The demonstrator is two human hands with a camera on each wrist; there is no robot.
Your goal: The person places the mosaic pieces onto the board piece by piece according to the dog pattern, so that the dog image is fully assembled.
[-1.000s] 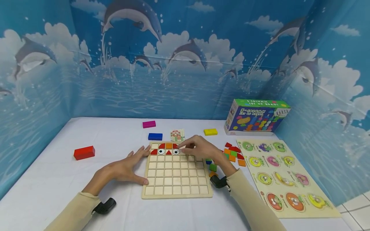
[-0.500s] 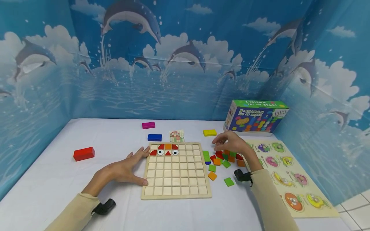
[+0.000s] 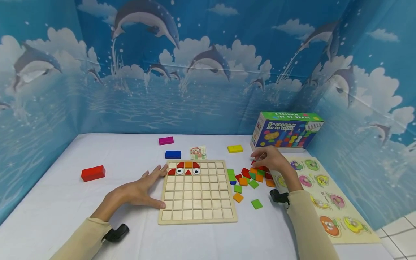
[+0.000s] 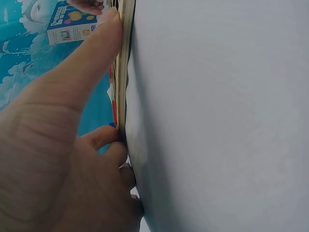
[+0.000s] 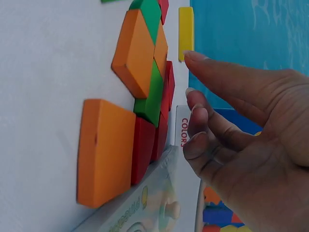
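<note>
While the left hand [image 3: 139,191] lies flat with straight fingers against the grid board [image 3: 197,211], the right hand [image 3: 271,159] hovers empty, fingers loosely bent, over the pile of tiles [image 3: 251,177] just right of the board; a careless dip could scatter the stacked pieces onto the peg puzzle [image 3: 325,202]; they look small, flat, smooth: red, orange, green.

A square wooden grid board [image 3: 197,191] lies flat on the white table, its cells mostly bare. In its top rows are set red curved pieces, an orange square, two white eye tiles [image 3: 180,171] and a red triangle. Just right of the board a loose pile of tiles [image 3: 250,177] is scattered: orange, green and red squares, some overlapping, one green tile [image 3: 256,204] lying apart.
</note>
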